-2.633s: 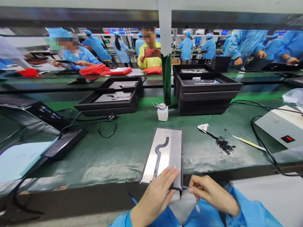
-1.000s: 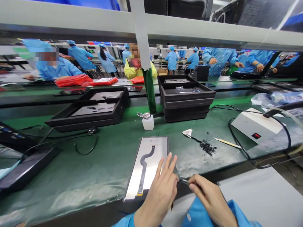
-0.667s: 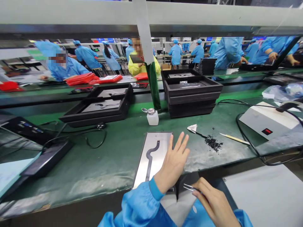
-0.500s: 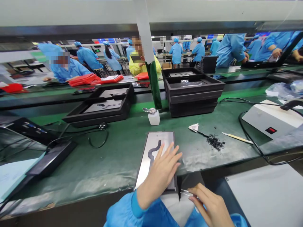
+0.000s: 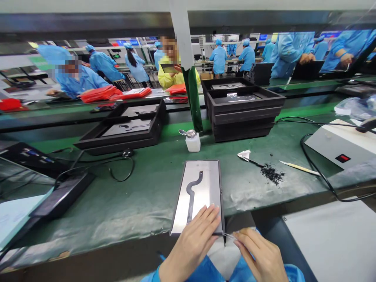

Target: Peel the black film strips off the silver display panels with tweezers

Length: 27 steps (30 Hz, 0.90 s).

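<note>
Laying empty left hand point(image 5: 195, 239) flat, fingers extended, over near end of thin, rectangular, silver-backed panel point(image 5: 207, 194) at front edge of green-covered counter point(image 5: 138, 199); pinching slim silver metal tweezers point(image 5: 230, 236) in right hand point(image 5: 260, 252) by near right corner. Probably light, stiff, slick, fragile; best held by dark side edges.

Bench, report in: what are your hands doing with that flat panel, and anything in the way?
Left hand resting on panel. Right hand pinching tweezers, tips at panel's near right corner. Black scraps off to the right, clear of panel.
</note>
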### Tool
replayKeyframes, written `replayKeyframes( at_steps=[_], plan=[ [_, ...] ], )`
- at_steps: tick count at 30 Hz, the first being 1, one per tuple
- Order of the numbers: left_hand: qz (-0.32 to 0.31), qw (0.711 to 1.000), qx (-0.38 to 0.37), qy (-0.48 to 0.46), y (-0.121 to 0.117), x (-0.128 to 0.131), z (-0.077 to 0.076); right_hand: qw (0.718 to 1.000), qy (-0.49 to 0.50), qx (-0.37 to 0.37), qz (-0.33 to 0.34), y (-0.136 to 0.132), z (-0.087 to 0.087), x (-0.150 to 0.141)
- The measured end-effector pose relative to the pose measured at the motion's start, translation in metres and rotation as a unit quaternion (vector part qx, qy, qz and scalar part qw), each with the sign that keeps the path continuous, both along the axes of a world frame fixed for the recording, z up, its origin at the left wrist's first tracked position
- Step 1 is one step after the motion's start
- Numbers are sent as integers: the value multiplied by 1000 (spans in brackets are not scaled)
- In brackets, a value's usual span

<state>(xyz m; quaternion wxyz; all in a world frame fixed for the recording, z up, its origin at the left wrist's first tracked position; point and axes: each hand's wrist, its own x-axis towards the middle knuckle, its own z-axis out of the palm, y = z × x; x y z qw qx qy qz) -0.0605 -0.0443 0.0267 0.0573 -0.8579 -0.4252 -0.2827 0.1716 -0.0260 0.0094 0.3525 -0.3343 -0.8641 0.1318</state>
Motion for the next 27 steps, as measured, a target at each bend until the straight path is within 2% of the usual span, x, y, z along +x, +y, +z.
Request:
replayKeyframes(
  at_steps=[13, 27],
  plan=[
    [-4, 1000, 1, -14, 1, 1, -2, 1000, -14, -27, 1, 4, 9, 0],
    [-11, 1000, -4, -25, 1, 0, -1, 998, -31, -37, 31, 12, 11, 5]
  ],
)
